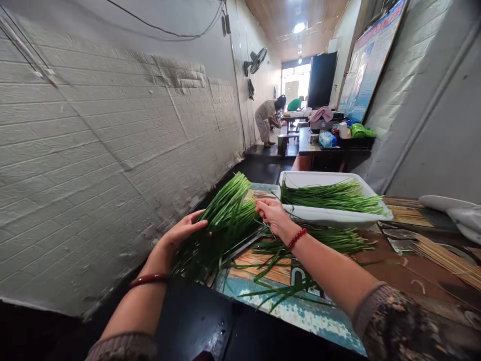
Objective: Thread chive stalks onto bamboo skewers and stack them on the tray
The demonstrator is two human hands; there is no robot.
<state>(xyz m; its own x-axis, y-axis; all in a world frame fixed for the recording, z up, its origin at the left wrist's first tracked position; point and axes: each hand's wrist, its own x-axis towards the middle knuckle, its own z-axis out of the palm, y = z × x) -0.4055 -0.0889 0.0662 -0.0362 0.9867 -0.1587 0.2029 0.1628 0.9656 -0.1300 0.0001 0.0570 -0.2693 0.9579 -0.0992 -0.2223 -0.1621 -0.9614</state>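
Observation:
A thick bunch of green chives (229, 205) rests in my left hand (188, 228), cut ends pointing up and away, dark leaves hanging down over the table edge. The left fingers curl round its near side. At the bunch's right side, my right hand (274, 215) is closed in a pinch on chives by the stem ends; exactly how many strands it grips is hidden. Below the right wrist, more loose chives (341, 240) lie spread on the table (263, 296). Behind them, a white plastic tray (334, 215) holds another layer of chives (330, 196).
Thin wooden skewers (447, 258) lie at the table's right, near a white plastic bag (466, 223). A white brick-patterned wall (112, 150) runs close along the left. Farther back, a person (267, 118) bends near tables, with another person in green (295, 104) beyond.

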